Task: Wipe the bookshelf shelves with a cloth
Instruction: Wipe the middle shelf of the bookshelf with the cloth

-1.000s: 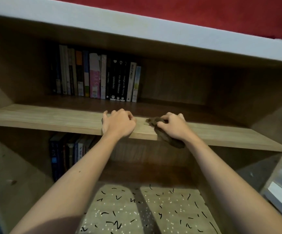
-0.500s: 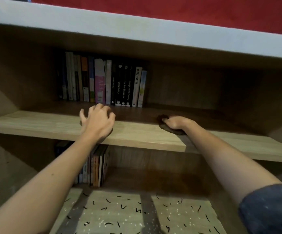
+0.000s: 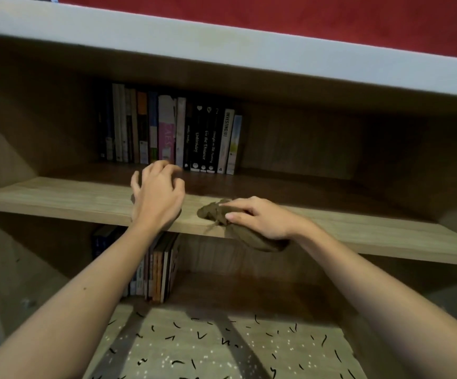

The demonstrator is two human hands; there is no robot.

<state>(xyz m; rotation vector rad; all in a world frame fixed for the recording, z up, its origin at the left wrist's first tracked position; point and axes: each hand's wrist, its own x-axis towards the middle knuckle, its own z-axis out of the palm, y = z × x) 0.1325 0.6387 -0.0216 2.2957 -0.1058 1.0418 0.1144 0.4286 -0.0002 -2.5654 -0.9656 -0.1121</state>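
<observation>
Brown crumpled cloth (image 3: 214,214): bunched on the front part of the middle shelf, right of centre; one end spreads on the board; the other end hangs over the front edge beneath the right hand
Right hand (image 3: 265,221): palm down on top of the cloth; forefinger stretched along it; thumb pressed into its side; it holds the cloth gathered under the palm
Left hand (image 3: 157,199): palm down on the same board, just left of the cloth and apart from it; fingers loosely bent, gripping nothing; wrist crossing the front edge
Light wooden middle shelf board (image 3: 57,196): pale grain at the front; dark with shadow toward the back
Upright row of paperback books (image 3: 172,132): stands at the back of the middle shelf, behind the left hand; black spines to the right, a pink one near the middle
Lower row of books (image 3: 156,274): on the shelf below, left of centre; partly hidden by the left forearm
White top board (image 3: 221,47): spans the bookcase above; red surface (image 3: 303,20) behind it
Beige speckled surface with black dashes (image 3: 221,346): at the bottom, between the forearms; arm shadows fall across it
</observation>
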